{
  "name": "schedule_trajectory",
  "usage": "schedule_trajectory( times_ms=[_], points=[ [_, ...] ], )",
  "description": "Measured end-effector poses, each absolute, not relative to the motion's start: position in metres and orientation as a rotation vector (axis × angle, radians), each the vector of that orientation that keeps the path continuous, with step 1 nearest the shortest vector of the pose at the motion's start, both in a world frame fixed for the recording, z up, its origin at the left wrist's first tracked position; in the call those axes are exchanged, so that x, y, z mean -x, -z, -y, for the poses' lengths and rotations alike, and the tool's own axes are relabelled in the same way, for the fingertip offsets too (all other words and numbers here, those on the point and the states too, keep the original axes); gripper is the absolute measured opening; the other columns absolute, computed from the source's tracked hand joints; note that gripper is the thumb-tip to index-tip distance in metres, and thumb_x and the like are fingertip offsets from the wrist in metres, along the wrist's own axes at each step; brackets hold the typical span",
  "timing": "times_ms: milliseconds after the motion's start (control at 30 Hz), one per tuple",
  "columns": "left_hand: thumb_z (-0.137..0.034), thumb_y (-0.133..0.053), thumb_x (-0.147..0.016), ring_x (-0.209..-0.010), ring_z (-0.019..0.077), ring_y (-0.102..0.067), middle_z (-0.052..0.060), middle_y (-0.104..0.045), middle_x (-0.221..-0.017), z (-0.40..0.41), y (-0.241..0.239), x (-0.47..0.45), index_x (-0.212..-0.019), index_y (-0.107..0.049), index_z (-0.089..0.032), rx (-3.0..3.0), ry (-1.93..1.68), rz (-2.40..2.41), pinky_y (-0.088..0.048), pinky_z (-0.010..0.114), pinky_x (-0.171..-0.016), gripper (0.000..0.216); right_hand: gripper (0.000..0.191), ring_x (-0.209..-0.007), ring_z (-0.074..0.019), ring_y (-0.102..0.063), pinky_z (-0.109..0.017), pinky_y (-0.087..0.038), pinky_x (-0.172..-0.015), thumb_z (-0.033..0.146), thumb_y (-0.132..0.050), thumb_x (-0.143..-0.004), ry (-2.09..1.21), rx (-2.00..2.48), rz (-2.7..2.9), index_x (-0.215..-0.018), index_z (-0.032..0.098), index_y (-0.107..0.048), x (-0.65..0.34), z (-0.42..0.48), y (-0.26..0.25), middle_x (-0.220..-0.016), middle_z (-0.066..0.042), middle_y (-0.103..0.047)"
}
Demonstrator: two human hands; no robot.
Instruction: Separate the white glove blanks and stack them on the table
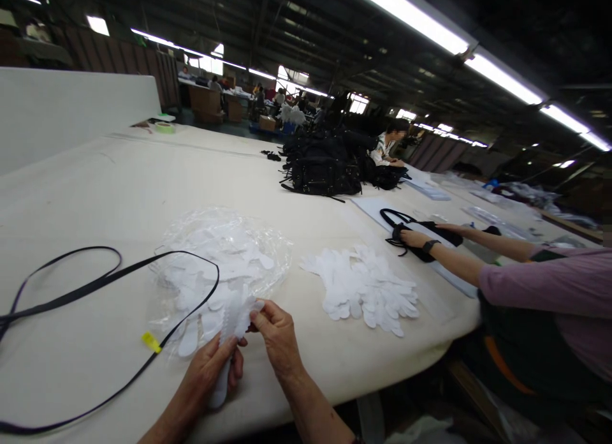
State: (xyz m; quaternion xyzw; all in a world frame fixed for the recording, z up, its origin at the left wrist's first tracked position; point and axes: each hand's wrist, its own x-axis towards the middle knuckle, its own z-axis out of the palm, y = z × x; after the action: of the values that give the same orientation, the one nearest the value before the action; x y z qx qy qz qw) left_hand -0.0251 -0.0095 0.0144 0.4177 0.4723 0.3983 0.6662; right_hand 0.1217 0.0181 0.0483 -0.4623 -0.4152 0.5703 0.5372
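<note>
My left hand [213,367] is closed round thin white cut-out pieces [231,319], which have a toothed edge and a rounded lower end. With my right hand [278,335] I pinch the upper right part of these white pieces between thumb and fingers. Just beyond my hands, a clear plastic bag [280,249] lies spread on the table with many similar white pieces [210,259] in it. To the right is a loose, fanned-out pile of white pieces [358,284]. The exact kind of these pieces cannot be made out.
A black cord [109,278] with a yellow tag [152,342] loops over the pale table [95,208] at left. Green tape [165,128] lies farther back. Black bags [325,163] are heaped at the far side. At right, a co-worker's hands [415,238] handle a black strapped item [399,217].
</note>
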Motion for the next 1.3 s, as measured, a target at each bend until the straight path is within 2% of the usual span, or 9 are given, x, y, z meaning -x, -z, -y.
schedule_trajectory(
  times_ms=[100, 167, 367, 533, 733, 900, 1100, 1233, 1300],
  points=[
    [-0.059, -0.054, -0.087, -0.04, 0.0119, -0.054, -0.003, -0.063, -0.053, 0.01, -0.017, 0.025, -0.095, -0.057, -0.017, -0.943, -0.899, -1.063, -0.041, 0.021, -0.041, 0.043, 0.042, -0.086, -0.0162, -0.065, -0.029, -0.054, -0.08, 0.031, -0.074, -0.077, -1.142, 1.158, 1.012, -0.117, 0.022, -0.067, -0.126, -0.014, -0.055, -0.096, -0.003, -0.072],
    [-0.061, -0.054, -0.086, -0.04, 0.0122, -0.054, -0.003, -0.063, -0.054, 0.01, -0.017, 0.025, -0.095, -0.057, -0.017, -0.941, -0.902, -1.072, -0.04, 0.021, -0.04, 0.045, 0.035, -0.093, -0.0177, -0.065, -0.029, -0.054, -0.084, 0.031, -0.074, -0.078, -0.949, 1.227, 1.078, -0.111, 0.023, -0.069, -0.128, -0.01, -0.064, -0.106, -0.005, -0.072],
    [-0.065, -0.054, -0.084, -0.039, 0.0125, -0.053, -0.002, -0.063, -0.053, 0.012, -0.011, 0.023, -0.092, -0.058, -0.018, -0.992, -0.91, -1.051, -0.039, 0.022, -0.04, 0.048, 0.018, -0.054, -0.0117, -0.059, -0.023, -0.048, -0.054, 0.035, -0.07, -0.081, -1.149, 1.348, 1.282, -0.091, 0.02, -0.075, -0.125, -0.006, -0.081, -0.062, 0.002, -0.065],
    [-0.065, -0.056, -0.082, -0.038, 0.0126, -0.053, -0.003, -0.062, -0.052, 0.012, -0.01, 0.022, -0.093, -0.059, -0.017, -0.938, -0.951, -1.09, -0.039, 0.022, -0.038, 0.05, 0.021, -0.058, -0.01, -0.059, -0.022, -0.047, -0.057, 0.035, -0.068, -0.082, -1.131, 1.285, 1.115, -0.096, 0.019, -0.072, -0.135, -0.016, -0.08, -0.071, 0.0, -0.07],
    [-0.064, -0.055, -0.083, -0.038, 0.0121, -0.053, -0.002, -0.063, -0.052, 0.012, -0.011, 0.021, -0.093, -0.058, -0.017, -0.956, -0.947, -1.075, -0.038, 0.021, -0.039, 0.049, 0.034, -0.057, -0.0096, -0.058, -0.021, -0.044, -0.055, 0.028, -0.078, -0.071, -1.354, 1.154, 1.0, -0.103, 0.019, -0.069, -0.133, -0.012, -0.071, -0.071, 0.002, -0.068],
    [-0.066, -0.057, -0.08, -0.038, 0.0131, -0.054, -0.002, -0.064, -0.052, 0.011, -0.018, 0.023, -0.093, -0.059, -0.017, -0.934, -0.946, -1.077, -0.039, 0.022, -0.038, 0.051, 0.016, -0.057, -0.0105, -0.058, -0.023, -0.045, -0.056, 0.029, -0.078, -0.072, -1.256, 1.189, 0.98, -0.079, 0.016, -0.07, -0.123, -0.007, -0.068, -0.065, 0.002, -0.065],
    [-0.063, -0.053, -0.085, -0.038, 0.012, -0.052, 0.0, -0.062, -0.046, 0.01, -0.024, 0.029, -0.078, -0.062, -0.016, -0.885, -0.942, -1.107, -0.039, 0.021, -0.038, 0.048, 0.017, -0.056, -0.0106, -0.056, -0.024, -0.045, -0.057, 0.031, -0.076, -0.074, -1.219, 1.155, 0.943, -0.082, 0.017, -0.071, -0.123, 0.003, -0.065, -0.061, 0.002, -0.063],
    [-0.061, -0.054, -0.085, -0.042, 0.0133, -0.057, 0.002, -0.073, -0.063, 0.009, -0.022, 0.029, -0.1, -0.059, -0.018, -0.785, -0.999, -1.106, -0.043, 0.022, -0.039, 0.046, 0.016, -0.052, -0.0081, -0.051, -0.022, -0.041, -0.054, 0.029, -0.077, -0.075, -1.236, 1.037, 0.808, -0.076, 0.017, -0.065, -0.134, 0.004, -0.069, -0.06, 0.003, -0.061],
    [-0.061, -0.056, -0.084, -0.042, 0.0133, -0.057, 0.001, -0.071, -0.059, 0.008, -0.021, 0.028, -0.097, -0.057, -0.018, -0.761, -0.98, -1.128, -0.043, 0.021, -0.039, 0.044, 0.018, -0.051, -0.0058, -0.049, -0.02, -0.039, -0.052, 0.028, -0.077, -0.073, -1.238, 0.969, 0.69, -0.074, 0.018, -0.062, -0.144, 0.0, -0.076, -0.066, 0.003, -0.063]
  ],
)
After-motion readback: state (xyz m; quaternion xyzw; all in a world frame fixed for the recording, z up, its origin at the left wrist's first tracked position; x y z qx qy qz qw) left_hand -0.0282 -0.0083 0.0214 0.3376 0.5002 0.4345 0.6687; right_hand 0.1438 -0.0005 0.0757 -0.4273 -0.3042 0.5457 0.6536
